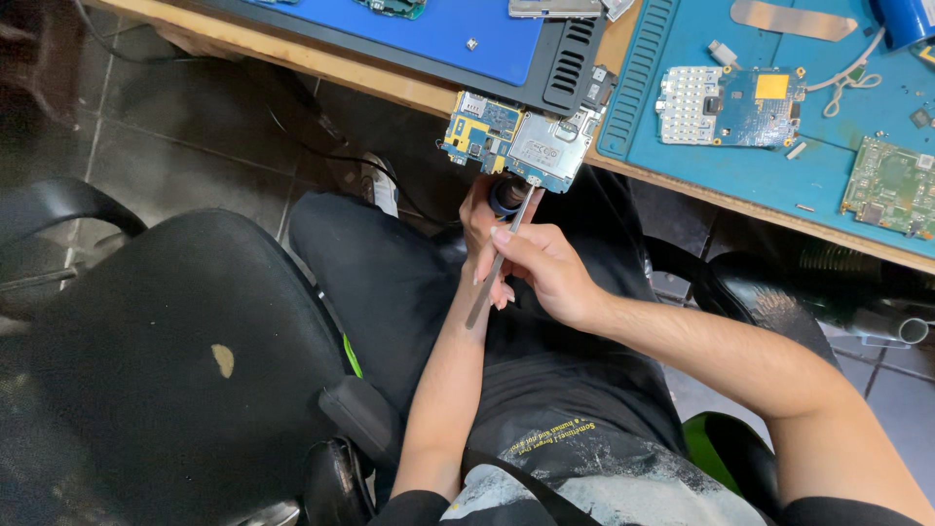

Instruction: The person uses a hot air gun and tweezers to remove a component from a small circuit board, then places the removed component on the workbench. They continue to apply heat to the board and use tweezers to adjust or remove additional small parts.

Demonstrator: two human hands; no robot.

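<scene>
Circuit board (526,141), blue with yellow patches and a silver shield, sits just above the fingers (502,237), hanging off the near edge of the wooden bench (321,60).

Head view: the right hand (545,273) pinches a slim grey metal tool (499,261) between thumb and fingers, closed round its shaft. The tool's long axis runs from lower left, below the fingers, up and to the right, and its tip meets the bottom edge of the board's silver shield. The left hand (479,219) lies just behind the right one, curled round a small dark round thing (506,195) directly under the board; how tightly it grips I cannot tell, since the right hand covers part of it. Both hands are about equally near the board, with the tool tip touching it.

Above and left of the fingers lies a blue mat on a black tray (575,58). Up and to the right lies a teal work mat (740,166) carrying a second board (730,105) with a white keypad grid and a yellow square, and farther right a green board (891,187). No readable labels stand out. To the left of the fingers stands a black chair (175,360).
</scene>
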